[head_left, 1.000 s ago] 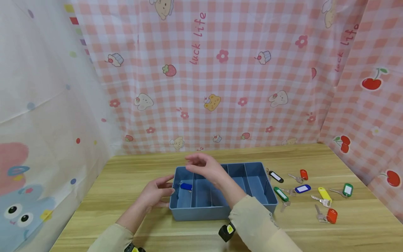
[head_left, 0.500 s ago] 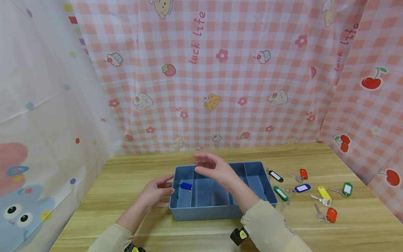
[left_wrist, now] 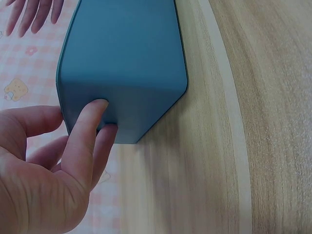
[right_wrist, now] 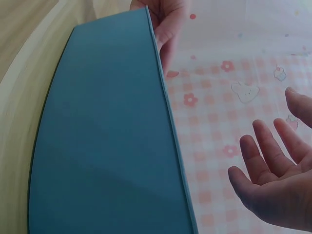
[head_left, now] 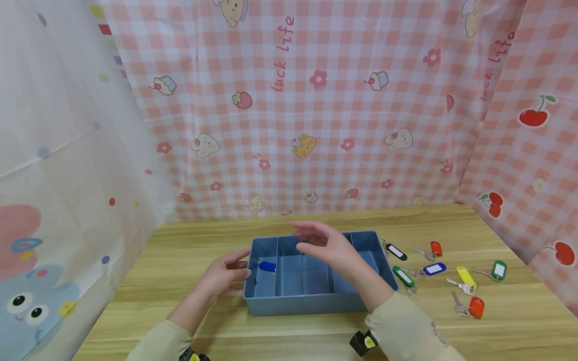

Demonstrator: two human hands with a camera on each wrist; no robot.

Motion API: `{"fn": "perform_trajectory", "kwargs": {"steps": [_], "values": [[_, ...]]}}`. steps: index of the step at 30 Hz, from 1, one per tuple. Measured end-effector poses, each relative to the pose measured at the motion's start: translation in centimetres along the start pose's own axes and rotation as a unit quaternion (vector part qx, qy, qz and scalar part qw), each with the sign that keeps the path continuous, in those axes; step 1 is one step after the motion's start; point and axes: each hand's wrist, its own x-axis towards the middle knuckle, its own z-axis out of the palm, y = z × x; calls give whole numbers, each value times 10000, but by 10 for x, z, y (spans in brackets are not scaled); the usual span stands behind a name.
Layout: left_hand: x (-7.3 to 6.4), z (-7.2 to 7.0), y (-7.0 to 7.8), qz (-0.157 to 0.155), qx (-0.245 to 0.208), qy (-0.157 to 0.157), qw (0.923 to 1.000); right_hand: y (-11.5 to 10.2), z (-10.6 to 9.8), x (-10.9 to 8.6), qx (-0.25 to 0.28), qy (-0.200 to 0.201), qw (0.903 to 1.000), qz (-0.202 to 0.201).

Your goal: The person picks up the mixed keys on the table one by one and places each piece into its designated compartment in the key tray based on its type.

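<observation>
A blue-grey divided box [head_left: 307, 305] stands on the wooden table, its long side toward me. In its leftmost compartment lies a blue key tag [head_left: 267, 266] with a ring. My left hand [head_left: 220, 276] touches the box's left end; in the left wrist view its fingertips [left_wrist: 100, 104] rest against the end wall. My right hand [head_left: 327, 245] hovers above the middle of the box with nothing in it. Its fingers are spread and loosely bent in the right wrist view, apart from the box wall [right_wrist: 107, 131].
Right of the box lie several tagged keys: a black tag [head_left: 396, 251], green tags [head_left: 403, 276] [head_left: 498, 271], a blue tag [head_left: 434, 269], a yellow tag [head_left: 465, 277] and red tags [head_left: 435, 248] [head_left: 476, 307]. A checked cloth [head_left: 343, 115] hangs behind the table.
My right hand has moved to the right above the box, from near its left part toward the middle. The left hand, the box and the keys have stayed in place.
</observation>
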Motion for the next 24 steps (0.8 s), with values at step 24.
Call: {"fn": "perform_trajectory", "kwargs": {"steps": [24], "values": [[0, 1, 2, -53, 30, 51, 10000, 12, -65, -39, -1140, 475, 9923, -68]]}}
